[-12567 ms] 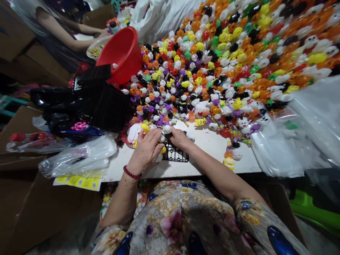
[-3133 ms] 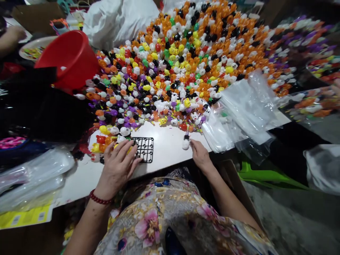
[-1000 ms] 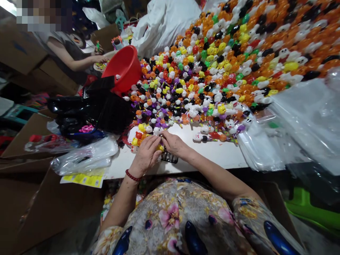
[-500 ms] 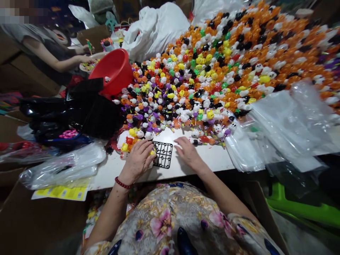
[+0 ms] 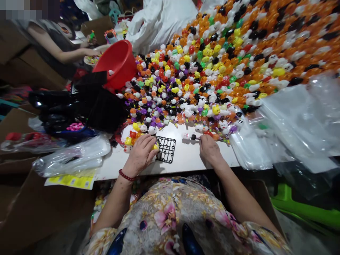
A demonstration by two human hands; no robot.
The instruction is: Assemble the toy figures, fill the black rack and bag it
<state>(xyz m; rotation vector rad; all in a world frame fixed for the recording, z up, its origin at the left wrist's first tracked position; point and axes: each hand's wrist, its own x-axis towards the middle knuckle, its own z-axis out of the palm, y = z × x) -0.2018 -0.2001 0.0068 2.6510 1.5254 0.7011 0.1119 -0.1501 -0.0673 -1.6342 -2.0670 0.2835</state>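
Note:
My right hand (image 5: 211, 150) pinches the stick end of a small figure-topped stick toy (image 5: 193, 136), which lies nearly level with its white head and black middle pointing left. My left hand (image 5: 142, 154) curls over the left side of a black plastic grid (image 5: 166, 151), fingers close together. A cluster of yellow, orange, red and white figure heads (image 5: 135, 135) crowds around and beneath its fingers. Open squares show on the grid's right half. How the left fingertips grip the grid is partly hidden.
A large pile of colourful figure toys (image 5: 212, 63) covers the back of the white table (image 5: 183, 156). A red basin (image 5: 117, 62), black bags (image 5: 98, 109) and clear plastic bags (image 5: 292, 124) flank it. A co-worker's arm (image 5: 53, 46) reaches over a plate at back left.
My right hand has moved right, away from the grid, and closed on a stick toy. My left hand stays over the grid. The whole view has shifted slightly.

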